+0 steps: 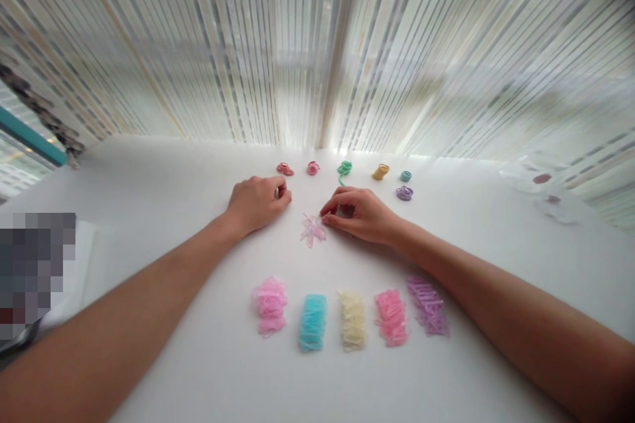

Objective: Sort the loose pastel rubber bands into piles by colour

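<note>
A small cluster of thin pale pink strips [313, 229] lies spread on the white table between my hands. My right hand [360, 213] is at its right edge, thumb and fingertips pinched together there; what they hold, if anything, is too small to name. To the upper left of the cluster rests my left hand [258, 203], its fingers curled closed near the table, and their contents cannot be made out. Nearer me are bundles of thin strips: pink [271, 305], blue [313, 322], cream [352, 320], coral pink [391, 317] and purple [428, 306].
Small coils lie behind my hands: red [284, 170], pink [313, 168], green [344, 168], yellow [381, 172], teal [406, 176] and purple [405, 193]. Clear plastic pieces [536, 172] stand at right. A string curtain [317, 46] hangs behind the table [198, 357]; a pixelated area is at left.
</note>
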`<state>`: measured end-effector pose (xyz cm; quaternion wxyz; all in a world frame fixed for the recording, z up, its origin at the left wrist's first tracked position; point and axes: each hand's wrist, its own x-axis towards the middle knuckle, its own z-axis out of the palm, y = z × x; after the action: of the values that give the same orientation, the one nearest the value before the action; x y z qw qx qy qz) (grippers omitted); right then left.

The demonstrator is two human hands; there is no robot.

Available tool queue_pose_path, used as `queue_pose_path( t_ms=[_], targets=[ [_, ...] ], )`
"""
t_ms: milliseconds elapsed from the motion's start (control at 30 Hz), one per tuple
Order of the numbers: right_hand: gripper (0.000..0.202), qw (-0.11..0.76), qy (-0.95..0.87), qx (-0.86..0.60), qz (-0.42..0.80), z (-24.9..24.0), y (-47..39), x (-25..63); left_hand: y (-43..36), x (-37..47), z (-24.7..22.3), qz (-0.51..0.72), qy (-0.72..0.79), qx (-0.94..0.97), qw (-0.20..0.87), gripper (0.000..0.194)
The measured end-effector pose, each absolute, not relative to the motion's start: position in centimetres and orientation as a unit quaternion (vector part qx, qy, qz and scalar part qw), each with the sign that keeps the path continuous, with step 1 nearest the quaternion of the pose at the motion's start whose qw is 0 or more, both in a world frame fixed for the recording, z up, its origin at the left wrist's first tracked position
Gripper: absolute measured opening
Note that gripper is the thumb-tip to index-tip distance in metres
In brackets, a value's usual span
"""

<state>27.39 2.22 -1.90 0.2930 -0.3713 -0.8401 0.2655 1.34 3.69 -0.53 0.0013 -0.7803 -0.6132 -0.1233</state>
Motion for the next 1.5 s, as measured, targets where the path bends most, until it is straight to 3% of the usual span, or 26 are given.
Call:
queue_pose_path(
  t_ms=[833,1500],
  targets=[
    [0.008,0.312,-0.840,-0.389,0.215,-3.0,2.3,27.4,3.7,1.2,-0.7,-0.139,-0.607,-0.782,-0.015,0.030],
    [0.008,0.308,-0.835,-0.385,0.242,-2.6,2.2,27.4,3.8,1.3,-1.0,-0.140,-0.612,-0.778,0.002,0.030]
  ],
)
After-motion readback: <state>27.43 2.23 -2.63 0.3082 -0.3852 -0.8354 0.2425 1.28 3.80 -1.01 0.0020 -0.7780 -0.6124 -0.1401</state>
